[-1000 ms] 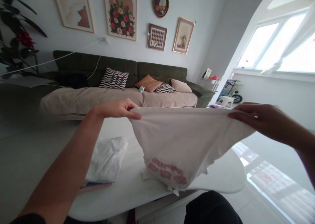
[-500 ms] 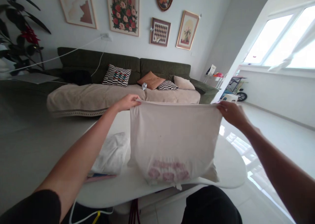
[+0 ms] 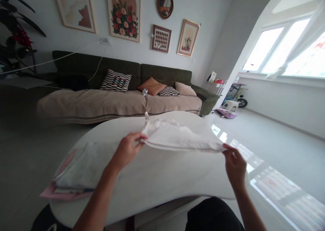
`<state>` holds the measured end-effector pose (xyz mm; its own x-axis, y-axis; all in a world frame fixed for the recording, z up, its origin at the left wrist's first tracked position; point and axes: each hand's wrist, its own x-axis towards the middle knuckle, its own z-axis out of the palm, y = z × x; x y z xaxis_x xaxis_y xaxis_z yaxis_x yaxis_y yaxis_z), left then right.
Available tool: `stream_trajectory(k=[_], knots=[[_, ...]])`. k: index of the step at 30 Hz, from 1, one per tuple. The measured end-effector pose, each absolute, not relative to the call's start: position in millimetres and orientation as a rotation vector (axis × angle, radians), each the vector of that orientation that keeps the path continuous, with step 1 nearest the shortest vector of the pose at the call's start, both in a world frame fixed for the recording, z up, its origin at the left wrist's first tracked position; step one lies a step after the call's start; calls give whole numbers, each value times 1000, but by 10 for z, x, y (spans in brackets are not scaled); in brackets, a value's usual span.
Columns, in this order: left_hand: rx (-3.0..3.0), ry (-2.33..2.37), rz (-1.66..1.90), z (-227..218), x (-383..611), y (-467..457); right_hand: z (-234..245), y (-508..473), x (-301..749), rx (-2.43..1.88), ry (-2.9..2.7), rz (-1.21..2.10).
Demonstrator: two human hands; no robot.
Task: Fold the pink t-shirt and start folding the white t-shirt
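Plant (image 3: 17, 38) cut off, left edge.

We see bare white table (image 3: 162, 180) open between and before our hands; the folded white garment (image 3: 181, 138) covers the far middle. A stack of folded clothes (image 3: 76, 171) blocks the table's left end. The right edge stands free above open floor (image 3: 279, 149).

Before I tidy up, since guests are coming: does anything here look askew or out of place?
Little. A white cord sags across the sofa. The folded pile overhangs the table edge. Both hands, left hand and right hand, pinch a white garment.
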<state>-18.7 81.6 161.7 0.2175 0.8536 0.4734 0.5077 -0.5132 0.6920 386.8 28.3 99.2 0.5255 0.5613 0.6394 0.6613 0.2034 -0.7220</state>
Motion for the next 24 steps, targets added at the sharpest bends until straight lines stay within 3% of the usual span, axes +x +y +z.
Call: stream_trajectory(k=[3, 6, 9, 14, 24], knots=[[2136, 1357, 859, 763, -138, 575, 224, 84, 3933, -1645, -1265, 67], [2161, 1351, 524, 291, -194, 451, -198, 1, 4069, -1817, -1382, 230], [2191, 1299, 360, 245, -181, 504, -327, 40, 4184, -1950, -1461, 328], [2271, 1350, 487, 309, 283, 978, -346, 431, 4063, -2121, -1467, 333], [2309, 1740, 415, -313, 479, 1307, -253, 1269, 4144, -2332, -1560, 481]])
